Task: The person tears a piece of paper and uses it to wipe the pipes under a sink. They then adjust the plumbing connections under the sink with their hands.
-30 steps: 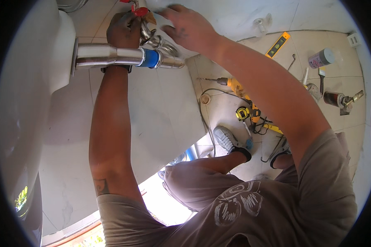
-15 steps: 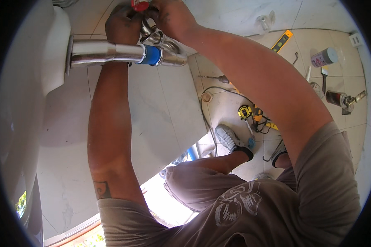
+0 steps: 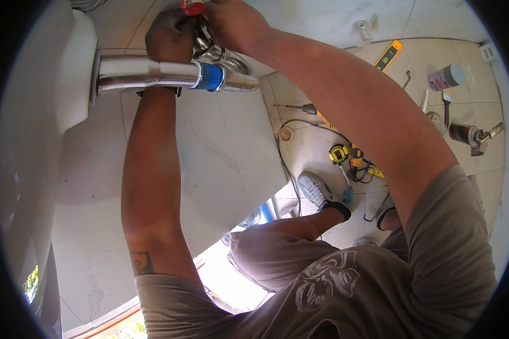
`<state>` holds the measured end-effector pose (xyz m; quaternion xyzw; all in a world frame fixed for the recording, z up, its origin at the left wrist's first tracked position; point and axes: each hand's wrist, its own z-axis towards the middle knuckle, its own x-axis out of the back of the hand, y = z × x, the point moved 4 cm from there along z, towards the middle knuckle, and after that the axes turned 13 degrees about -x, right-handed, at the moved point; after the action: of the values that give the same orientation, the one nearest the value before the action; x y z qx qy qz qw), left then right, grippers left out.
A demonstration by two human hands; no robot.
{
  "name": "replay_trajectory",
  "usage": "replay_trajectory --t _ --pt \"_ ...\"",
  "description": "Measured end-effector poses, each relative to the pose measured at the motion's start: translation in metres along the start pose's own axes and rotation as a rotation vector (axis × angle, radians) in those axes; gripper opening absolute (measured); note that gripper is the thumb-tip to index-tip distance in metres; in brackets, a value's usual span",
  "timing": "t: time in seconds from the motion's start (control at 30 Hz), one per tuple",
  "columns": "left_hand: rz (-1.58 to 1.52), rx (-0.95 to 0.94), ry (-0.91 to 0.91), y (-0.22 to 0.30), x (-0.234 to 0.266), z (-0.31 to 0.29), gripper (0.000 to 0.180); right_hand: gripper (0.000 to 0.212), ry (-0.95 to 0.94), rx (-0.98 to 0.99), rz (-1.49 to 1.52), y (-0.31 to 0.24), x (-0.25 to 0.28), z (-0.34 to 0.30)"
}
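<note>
Both hands meet at the top of the head view, by the upper end of a curved chrome drain pipe [image 3: 214, 52]. My left hand [image 3: 169, 37], its arm passing behind a thick horizontal chrome pipe [image 3: 147, 73], is closed with fingers curled. Opposite it, my right hand [image 3: 236, 24] is closed too, fingers bent in towards the left. A small round red piece [image 3: 193, 7] shows between the fingertips, partly cut off by the frame's upper edge. What each hand grips is hidden. Around the horizontal pipe sits a blue band [image 3: 210, 76].
At left a white ceramic basin [image 3: 79, 73] meets the pipe. Tools lie on the tiled floor at right: a yellow spirit level [image 3: 388, 55], a drill [image 3: 308, 109], a tape measure [image 3: 339, 153], a paintbrush [image 3: 446, 104] and a grey-lidded can [image 3: 447, 77]. A cable [image 3: 278, 148] curves near my shoe [image 3: 313, 187].
My right hand has shifted slightly, its fingers closer to the red piece. The view has moved a little; the pipes look the same.
</note>
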<state>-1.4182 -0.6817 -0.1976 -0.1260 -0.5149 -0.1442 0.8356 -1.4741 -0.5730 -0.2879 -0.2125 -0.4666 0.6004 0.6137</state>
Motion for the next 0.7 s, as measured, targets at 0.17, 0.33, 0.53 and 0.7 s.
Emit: replay_trajectory --t 0.17,0.33,0.53,0.7 --pt "0.046 0.040 -0.050 0.002 -0.001 0.002 0.023 0.016 -0.040 -0.010 -0.071 0.001 0.001 0.001" --pt "0.038 -0.002 -0.042 0.008 -0.001 0.002 0.022 0.018 0.017 0.003 0.003 0.000 0.010 -0.001" --pt "0.004 -0.027 -0.014 0.009 0.000 0.003 0.022 0.015 0.075 -0.064 0.050 0.006 0.001 0.004" --pt "0.008 -0.058 -0.027 0.009 0.001 0.001 0.025 0.018 -0.156 -0.130 -0.263 0.008 -0.034 0.025"
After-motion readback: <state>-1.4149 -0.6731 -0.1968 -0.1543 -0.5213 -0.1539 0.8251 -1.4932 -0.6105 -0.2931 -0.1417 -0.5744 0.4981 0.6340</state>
